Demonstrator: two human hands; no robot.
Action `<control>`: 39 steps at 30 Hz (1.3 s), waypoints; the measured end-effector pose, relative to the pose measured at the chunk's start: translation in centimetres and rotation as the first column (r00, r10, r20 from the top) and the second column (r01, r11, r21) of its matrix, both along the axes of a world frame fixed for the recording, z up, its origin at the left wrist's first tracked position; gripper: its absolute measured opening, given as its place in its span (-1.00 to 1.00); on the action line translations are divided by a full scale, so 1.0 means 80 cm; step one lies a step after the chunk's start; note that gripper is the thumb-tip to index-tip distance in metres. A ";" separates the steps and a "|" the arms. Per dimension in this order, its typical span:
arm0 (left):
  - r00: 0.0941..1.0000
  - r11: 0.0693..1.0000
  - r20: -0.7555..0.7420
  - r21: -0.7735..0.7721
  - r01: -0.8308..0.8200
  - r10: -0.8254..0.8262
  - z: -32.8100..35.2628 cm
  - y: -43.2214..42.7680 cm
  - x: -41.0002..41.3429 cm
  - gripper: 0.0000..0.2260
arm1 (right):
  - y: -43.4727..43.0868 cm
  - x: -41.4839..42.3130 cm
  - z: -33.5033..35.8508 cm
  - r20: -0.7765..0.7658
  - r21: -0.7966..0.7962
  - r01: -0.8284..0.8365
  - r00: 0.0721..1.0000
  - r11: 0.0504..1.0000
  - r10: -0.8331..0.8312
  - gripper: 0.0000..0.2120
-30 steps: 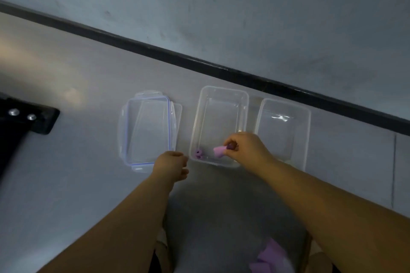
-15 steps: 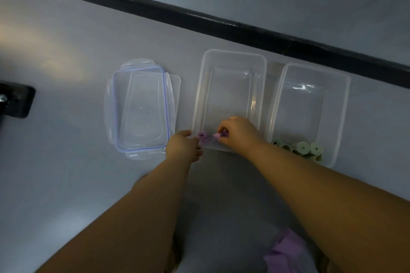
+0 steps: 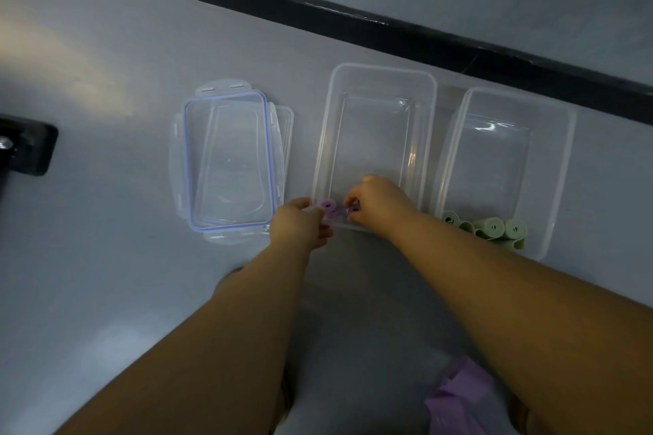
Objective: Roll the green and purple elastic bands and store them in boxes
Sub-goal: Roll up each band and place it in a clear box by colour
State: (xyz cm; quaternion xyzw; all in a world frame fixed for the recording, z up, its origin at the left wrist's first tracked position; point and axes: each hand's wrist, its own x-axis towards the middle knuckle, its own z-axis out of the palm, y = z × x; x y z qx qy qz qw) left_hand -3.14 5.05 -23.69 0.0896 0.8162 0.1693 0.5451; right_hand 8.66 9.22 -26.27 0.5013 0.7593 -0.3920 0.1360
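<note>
Two clear boxes stand side by side. In the middle box a purple roll stands at the near left corner. My right hand reaches into that box and pinches a second purple roll right beside the first. My left hand grips the box's near left corner, fingers curled at the rim. The right box holds several green rolls along its near wall.
Two clear lids, one with a blue seal, lie stacked left of the boxes. Loose purple bands lie near me at the bottom. A black bracket sits at the far left; a black strip runs along the wall.
My right hand has lowered the purple roll into the middle box beside the first one. My left hand has moved up to the box's corner and taken hold of it.
</note>
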 end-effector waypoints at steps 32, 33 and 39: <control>0.999 0.998 -0.007 0.024 0.054 -0.054 0.020 -0.023 0.006 -0.76 | -0.018 0.033 0.027 -0.224 0.033 0.296 0.933 0.955 -0.282 -0.79; 1.000 0.999 0.011 0.023 0.024 -0.024 0.023 -0.029 0.009 -0.81 | -0.027 0.042 0.035 -0.261 0.058 0.308 0.923 0.950 -0.283 -0.81; 0.970 0.966 0.049 -0.095 0.241 -0.237 0.029 -0.093 0.064 -0.75 | -0.135 0.129 0.038 -0.182 -0.048 0.137 0.973 0.989 -0.144 -0.84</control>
